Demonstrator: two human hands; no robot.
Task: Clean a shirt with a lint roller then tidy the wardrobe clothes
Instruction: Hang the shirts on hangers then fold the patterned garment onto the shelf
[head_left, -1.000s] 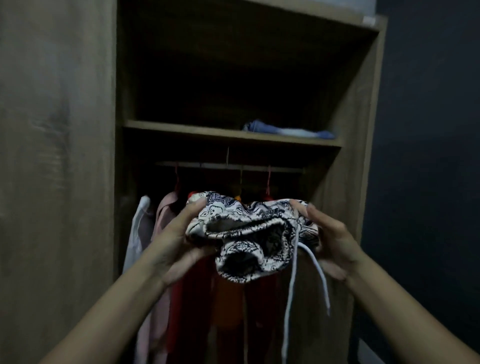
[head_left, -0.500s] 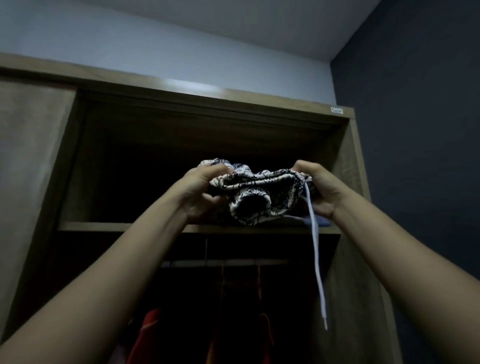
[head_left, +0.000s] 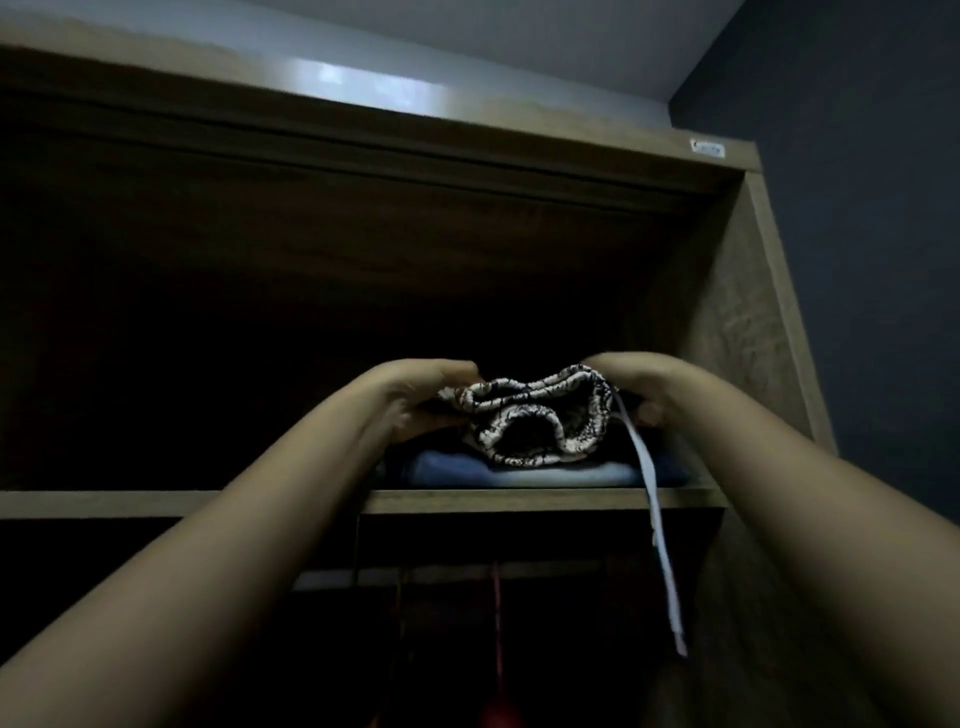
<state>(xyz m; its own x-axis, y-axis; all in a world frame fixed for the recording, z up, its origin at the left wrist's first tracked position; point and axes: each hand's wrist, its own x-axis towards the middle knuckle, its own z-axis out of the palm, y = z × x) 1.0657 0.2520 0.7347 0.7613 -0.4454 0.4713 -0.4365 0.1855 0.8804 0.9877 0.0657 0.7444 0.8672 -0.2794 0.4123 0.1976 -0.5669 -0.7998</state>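
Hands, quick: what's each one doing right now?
Left hand: closed on the patterned bundle, over the blue clothes.
Right hand: closed on the bundle's other end.

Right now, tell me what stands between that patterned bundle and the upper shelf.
Folded blue clothes lie on the shelf directly beneath the patterned bundle, which both hands hold. Its white drawstring dangles past the shelf edge.

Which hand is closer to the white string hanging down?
The right hand. It grips the patterned bundle right where the white string begins. The left hand holds the bundle's far side, away from the string.
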